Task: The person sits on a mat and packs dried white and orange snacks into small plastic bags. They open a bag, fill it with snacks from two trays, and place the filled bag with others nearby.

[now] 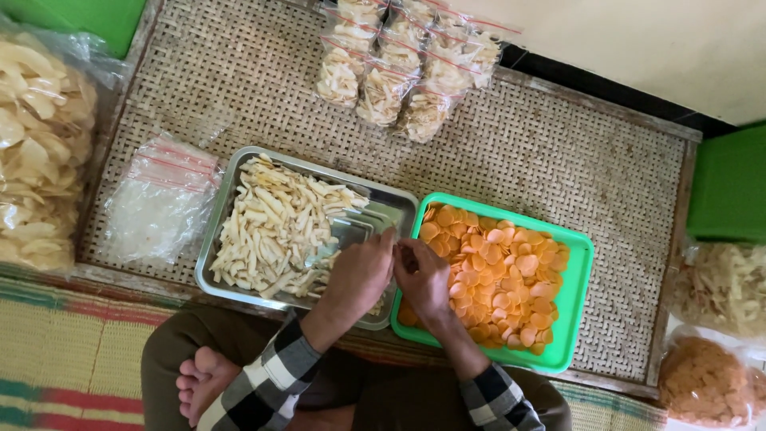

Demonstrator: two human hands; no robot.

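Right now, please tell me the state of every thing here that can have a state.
Metal tray: partly filled with pale stick crackers.
Green tray: filled with orange round crackers.
Small filled bags: sealed, lying in rows.
Empty bags: flat, stacked.
Left hand: fingers pinched.
Right hand: fingers curled.

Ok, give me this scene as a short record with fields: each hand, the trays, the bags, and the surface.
left hand: left hand over the rectangular metal tray, fingers curled
right hand: right hand at the near-left corner of the green plastic tray, close beside the left
held item: too small to tell
metal tray contents: pale stick-shaped crackers
green tray contents: round orange crackers
filled bags: small clear packets of pale crackers, far side
empty bags: stack of clear zip bags, left of metal tray
surface: woven bamboo tray
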